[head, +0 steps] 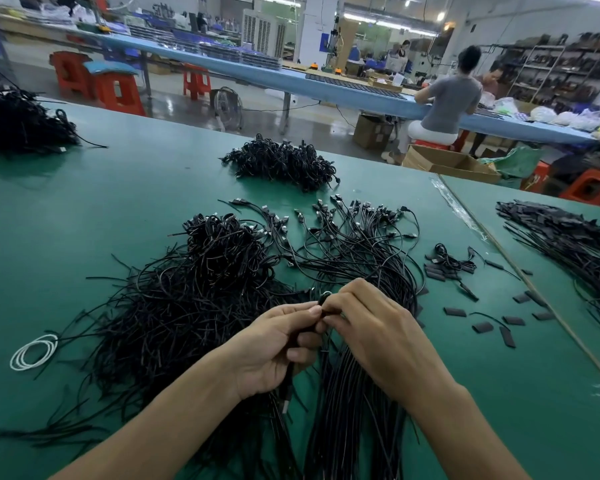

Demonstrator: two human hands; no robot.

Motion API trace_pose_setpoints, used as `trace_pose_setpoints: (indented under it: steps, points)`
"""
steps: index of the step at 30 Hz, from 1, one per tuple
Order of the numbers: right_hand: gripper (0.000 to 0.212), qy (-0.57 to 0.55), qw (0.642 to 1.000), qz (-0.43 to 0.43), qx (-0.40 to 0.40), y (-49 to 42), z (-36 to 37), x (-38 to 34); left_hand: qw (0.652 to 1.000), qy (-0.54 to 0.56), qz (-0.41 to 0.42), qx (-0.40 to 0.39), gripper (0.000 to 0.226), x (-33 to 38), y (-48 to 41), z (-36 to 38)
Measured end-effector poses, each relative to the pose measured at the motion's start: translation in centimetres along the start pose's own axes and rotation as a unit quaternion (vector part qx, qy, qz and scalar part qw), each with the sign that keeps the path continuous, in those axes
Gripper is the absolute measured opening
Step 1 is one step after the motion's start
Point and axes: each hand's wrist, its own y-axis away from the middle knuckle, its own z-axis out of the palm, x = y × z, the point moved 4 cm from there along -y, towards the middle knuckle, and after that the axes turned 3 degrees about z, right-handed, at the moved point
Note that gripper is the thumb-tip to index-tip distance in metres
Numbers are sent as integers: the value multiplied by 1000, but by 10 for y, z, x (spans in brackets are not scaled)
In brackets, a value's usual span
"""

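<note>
Probably feels light, limp and springy: thin black cable [323, 301] pinched by curled fingertips of left hand [274, 348] and right hand [374, 330]; best held firmly at the loop.

Glossy black plastic-sheathed cables [354, 258] lie on a matt green table [118, 188].

No writing could be read. The black cables [347, 393] and green table [118, 188] showed no legible marks, and the cardboard box [373, 131] labels were too blurred.
</note>
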Motion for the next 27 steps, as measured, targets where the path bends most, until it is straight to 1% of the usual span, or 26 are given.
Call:
trace_pose_setpoints:
  steps: [4,8,13,19,21,23,25,27]
  points:
    - [14,29,999,-21,-11,-2,-1,0,1000,5,-16,10,9,0,2,2]
    - [14,53,999,-3,2,-3,-2,0,999,25,-25,20,18,0,2,4]
    - [15,12,999,42,17,-2,0,-2,998,40,-16,51,8,2,2,5]
    - [15,36,999,30,-13,-8,-2,-3,997,38,-2,62,10,1,3,6]
    - [12,3,998,62,-11,-7,1,-1,998,26,15,63,11,1,3,7]
    - [8,-68,990,124,8,-5,4,-1,996,15,49,67,14,2,2,9]
    - [11,-165,967,191,41,-1,7,-1,994,12,86,68,18,2,1,10]
    - [16,-256,932,244,74,1,11,-3,993,-13,107,52,24,3,2,14]
